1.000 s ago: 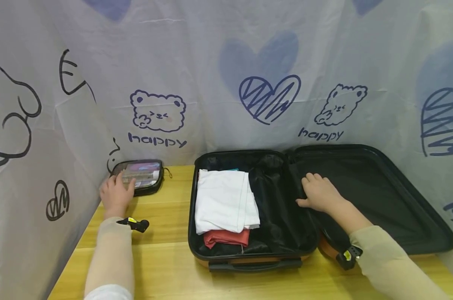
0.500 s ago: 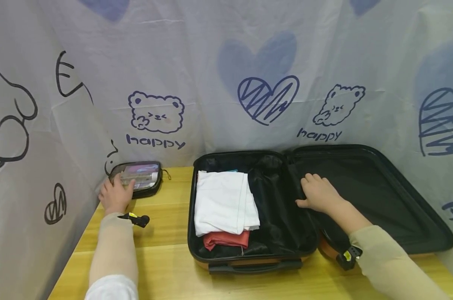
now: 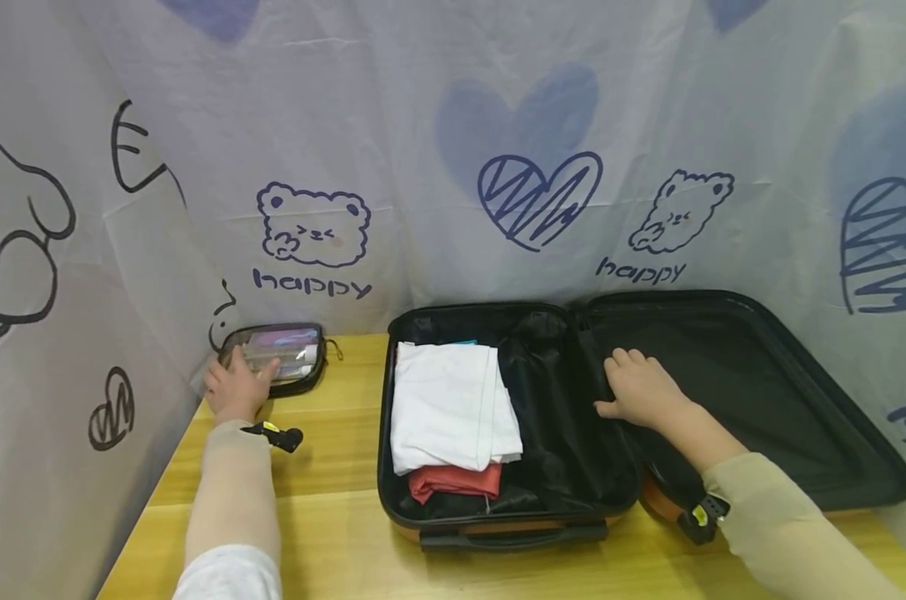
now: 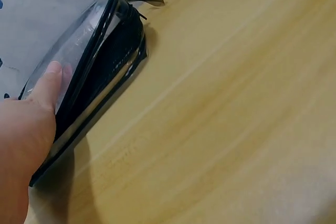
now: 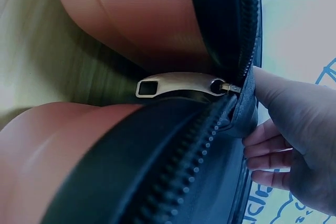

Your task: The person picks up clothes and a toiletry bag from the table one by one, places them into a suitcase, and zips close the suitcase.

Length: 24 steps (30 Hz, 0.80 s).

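Observation:
A clear-topped toiletry pouch with black trim lies at the back left, small tubes or bottles showing through it. My left hand rests on its near left side with fingers spread. In the left wrist view the thumb touches the pouch's clear top. An open suitcase with black lining stands in the middle. My right hand rests at its hinge side, between body and lid; the right wrist view shows fingertips against the black fabric beside a zipper pull.
A folded white cloth lies over a folded red cloth in the suitcase's left half. The suitcase lid lies opened out to the right. A printed curtain hangs behind the wooden table.
My left hand has shifted slightly to the right on the pouch. The right hand and the suitcase look unmoved.

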Available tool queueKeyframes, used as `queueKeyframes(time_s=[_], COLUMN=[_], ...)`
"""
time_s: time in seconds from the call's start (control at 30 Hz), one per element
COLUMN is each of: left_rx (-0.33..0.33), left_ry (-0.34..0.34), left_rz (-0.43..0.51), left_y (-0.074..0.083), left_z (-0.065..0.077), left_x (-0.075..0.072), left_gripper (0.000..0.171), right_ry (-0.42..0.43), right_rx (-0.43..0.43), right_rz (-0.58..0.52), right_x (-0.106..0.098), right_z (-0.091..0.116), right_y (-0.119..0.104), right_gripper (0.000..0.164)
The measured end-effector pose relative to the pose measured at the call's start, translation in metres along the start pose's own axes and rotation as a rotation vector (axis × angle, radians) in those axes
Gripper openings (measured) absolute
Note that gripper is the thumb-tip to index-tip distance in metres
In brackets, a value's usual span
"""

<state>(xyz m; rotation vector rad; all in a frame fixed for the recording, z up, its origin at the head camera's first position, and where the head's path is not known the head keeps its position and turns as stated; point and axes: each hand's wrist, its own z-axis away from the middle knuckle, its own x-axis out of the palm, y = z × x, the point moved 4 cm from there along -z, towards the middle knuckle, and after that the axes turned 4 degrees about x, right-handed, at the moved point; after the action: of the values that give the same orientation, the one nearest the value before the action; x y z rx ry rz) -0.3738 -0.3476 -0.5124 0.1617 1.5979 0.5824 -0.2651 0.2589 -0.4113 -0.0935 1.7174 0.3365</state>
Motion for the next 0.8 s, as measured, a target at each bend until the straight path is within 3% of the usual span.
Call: queueKeyframes(time_s=[0.3, 0.5, 0.8], left_rx=[0.005, 0.002, -0.014], left_ry=[0.02, -0.017, -0.005], left_rz=[-0.033, -0.044, 0.014], left_y=[0.004, 0.001, -0.002], left_z=[0.005, 0.008, 0.012], left_x=[-0.005, -0.009, -0.012], left_gripper=[0.12, 0.132, 0.126], right_ry=[0.026, 0.008, -0.001], right_rx=[-0.004, 0.006, 0.011], right_rz=[0.004, -0.004, -0.001], right_x=[-0.002, 0.0, 0.001], right_z=[0.001, 0.001, 0.001], right_y=[0.0, -0.001, -0.001], right_gripper=[0.06, 0.06, 0.06])
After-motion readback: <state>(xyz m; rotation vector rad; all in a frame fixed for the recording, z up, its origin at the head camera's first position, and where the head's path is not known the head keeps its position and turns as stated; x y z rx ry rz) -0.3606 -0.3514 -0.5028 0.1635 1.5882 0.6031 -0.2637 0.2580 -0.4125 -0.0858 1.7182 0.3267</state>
